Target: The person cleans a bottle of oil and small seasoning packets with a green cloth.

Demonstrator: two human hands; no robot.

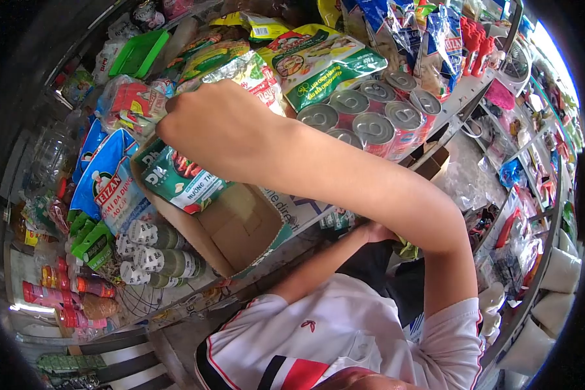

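My right hand point(218, 123) is closed in a fist, back of the hand up, over the far left end of an open cardboard box point(240, 237). Whatever its fingers hold is hidden. Green seasoning packets point(192, 182) stand in the box just below this hand. Beyond the knuckles lies a clear bag with red and yellow packs point(133, 101). Lower down, partly behind my right forearm, my left hand point(378, 232) is closed beside my lap. Something yellow-green point(406, 249) shows at its fingers, too covered to name.
Ring-pull cans point(374, 120) in plastic wrap stand behind my right forearm. Large seasoning bags point(318, 62) lie at the back. Blue flour bags point(110, 179), small capped jars point(156, 250) and red-capped bottles point(52, 296) crowd the left. A fan point(517, 62) stands at upper right.
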